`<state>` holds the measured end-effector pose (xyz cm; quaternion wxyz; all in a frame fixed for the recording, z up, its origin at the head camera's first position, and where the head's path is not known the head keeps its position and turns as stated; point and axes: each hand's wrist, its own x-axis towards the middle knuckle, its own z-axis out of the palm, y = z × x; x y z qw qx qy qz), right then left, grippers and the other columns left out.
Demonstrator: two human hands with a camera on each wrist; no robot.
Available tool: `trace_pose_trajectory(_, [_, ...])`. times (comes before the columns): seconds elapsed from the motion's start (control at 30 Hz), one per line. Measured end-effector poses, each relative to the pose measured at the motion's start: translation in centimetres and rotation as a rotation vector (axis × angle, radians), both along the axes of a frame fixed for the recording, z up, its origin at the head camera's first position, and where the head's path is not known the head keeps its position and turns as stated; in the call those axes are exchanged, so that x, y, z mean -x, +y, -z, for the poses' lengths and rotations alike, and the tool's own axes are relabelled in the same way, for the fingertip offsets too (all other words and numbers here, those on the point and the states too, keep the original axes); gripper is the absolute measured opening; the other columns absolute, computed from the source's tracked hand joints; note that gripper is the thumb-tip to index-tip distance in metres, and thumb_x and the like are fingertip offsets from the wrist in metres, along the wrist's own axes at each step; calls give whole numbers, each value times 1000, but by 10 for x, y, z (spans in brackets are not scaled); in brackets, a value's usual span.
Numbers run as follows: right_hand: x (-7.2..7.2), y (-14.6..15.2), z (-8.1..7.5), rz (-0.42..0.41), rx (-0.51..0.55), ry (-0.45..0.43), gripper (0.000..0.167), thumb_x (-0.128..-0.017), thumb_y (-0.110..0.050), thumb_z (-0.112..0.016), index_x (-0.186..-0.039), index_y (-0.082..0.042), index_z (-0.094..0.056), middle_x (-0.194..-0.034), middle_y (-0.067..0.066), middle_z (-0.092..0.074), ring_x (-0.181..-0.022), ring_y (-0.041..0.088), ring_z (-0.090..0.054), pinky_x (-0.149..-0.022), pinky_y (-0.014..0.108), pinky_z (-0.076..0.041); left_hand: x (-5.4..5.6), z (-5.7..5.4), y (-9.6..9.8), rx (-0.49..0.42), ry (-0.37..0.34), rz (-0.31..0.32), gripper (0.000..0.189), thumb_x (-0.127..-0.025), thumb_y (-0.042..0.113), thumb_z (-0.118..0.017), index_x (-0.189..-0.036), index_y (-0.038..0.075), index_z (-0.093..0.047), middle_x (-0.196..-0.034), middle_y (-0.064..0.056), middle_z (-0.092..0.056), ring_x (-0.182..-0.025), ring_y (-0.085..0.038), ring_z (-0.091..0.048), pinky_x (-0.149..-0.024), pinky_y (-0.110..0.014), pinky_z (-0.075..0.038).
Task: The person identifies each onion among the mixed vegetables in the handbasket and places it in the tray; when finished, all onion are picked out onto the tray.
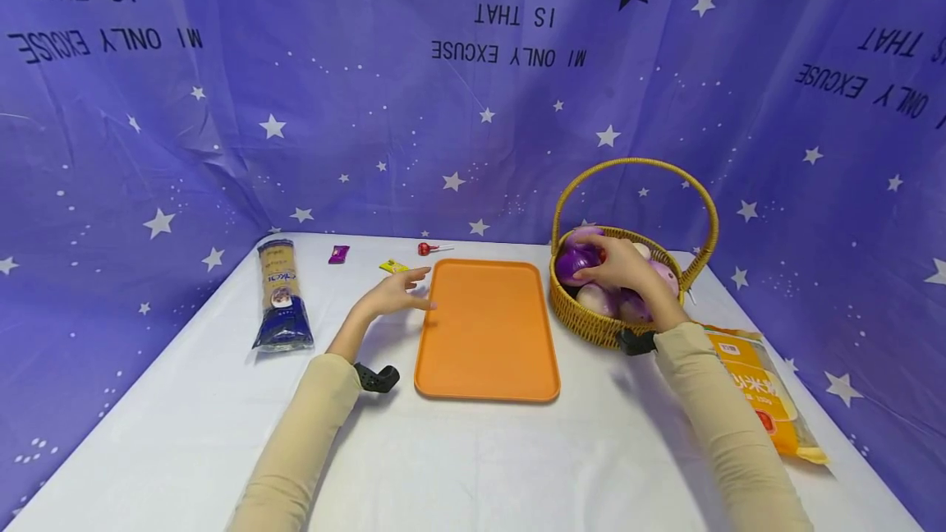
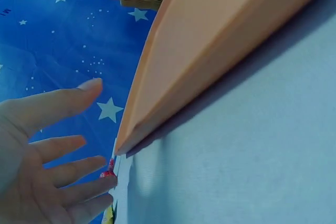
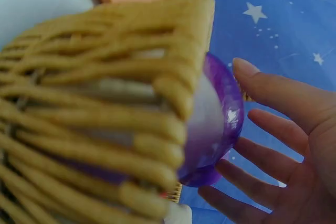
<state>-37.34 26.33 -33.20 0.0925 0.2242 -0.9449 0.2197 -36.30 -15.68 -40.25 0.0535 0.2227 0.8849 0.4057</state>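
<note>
On white tabletop [image 1: 480, 466], walled by purple star-and-lettering cloth [image 1: 414, 130]: orange tray [image 1: 488, 331], centre; wicker basket [image 1: 584, 323], right, purple onion [image 1: 571, 268] inside; right hand [image 1: 624, 267], fingers wide about onion, contact unclear; left hand [image 1: 388, 295], fingers spread, beside tray's left rim.

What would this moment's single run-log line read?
left hand: open, near orange tray | right hand: fingers extended, at purple onion | purple onion: inside wicker basket

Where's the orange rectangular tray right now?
In the head view, the orange rectangular tray lies on the white tabletop, between the left hand by its left edge and the golden wicker basket to its right.
</note>
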Motion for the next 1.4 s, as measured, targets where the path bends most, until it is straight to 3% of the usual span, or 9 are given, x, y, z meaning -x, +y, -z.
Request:
trace_pose_trajectory(0.13, [3,2,-1,4,-37,-24,64,-74,-24,-85,-130,-7,-60,-120,21,-63,-109,41,-57,-94,53,-45,1,3,-1,23,-13,47,82,-78,30,-80,-143,-4,-41,-137,-29,-48,-126,-44,-46,-107,-51,-36])
trace_pose_trajectory(0.27, [5,2,0,-28,-53,-26,64,-75,-19,-83,-131,-3,-58,-120,22,-63,-107,41,-59,-93,52,-47,4,5,1,79,-29,34,79,-78,21,-80,-142,-4,-42,-137,-26,-50,-127,-41,-45,-109,-51,-33])
trace_pose_trajectory(0.47, [4,2,3,-48,-62,0,62,-76,-14,-82,-131,-1,-57,-116,23,-64,-104,40,-60,-92,52,-48,4,8,1,237,-42,-5,79,-78,27,-80,-143,1,-44,-143,-21,-46,-133,-39,-39,-112,-52,-27])
trace_pose_trajectory(0.6, [1,2,3,-43,-65,26,60,-77,-14,-81,-131,-1,-57,-111,23,-65,-101,39,-60,-90,52,-48,5,9,1,256,-56,9,77,-79,30,-79,-143,2,-45,-142,-19,-47,-133,-38,-39,-111,-52,-27])
trace_pose_trajectory(0.83, [-15,-3,-13,-26,42,85,59,-77,-15,-82,-130,-7,-58,-127,21,-59,-111,40,-56,-94,53,-45,5,9,-1,280,-62,20,80,-80,36,-77,-146,7,-42,-144,-16,-46,-135,-38,-36,-112,-53,-25])
trace_pose_trajectory(1.0, [-26,-17,-16,-33,132,162,59,-78,-16,-82,-131,-3,-58,-129,23,-58,-115,41,-55,-97,53,-44,6,11,-2,278,-87,16,81,-81,37,-77,-147,9,-40,-145,-16,-45,-136,-37,-35,-112,-53,-26])
trace_pose_trajectory(1.17, [-30,-37,-10,-89,194,226,59,-77,-19,-83,-129,-5,-59,-121,21,-63,-109,38,-60,-91,52,-49,5,10,-2,274,-96,12,80,-81,37,-77,-147,8,-40,-145,-15,-45,-136,-36,-36,-112,-52,-27])
trace_pose_trajectory(1.4, [-29,-75,2,-162,270,130,59,-79,-18,-81,-132,-7,-57,-112,16,-66,-80,28,-65,-73,38,-55,5,9,-2,264,-92,18,80,-81,37,-77,-147,8,-41,-144,-15,-46,-135,-37,-36,-111,-52,-27])
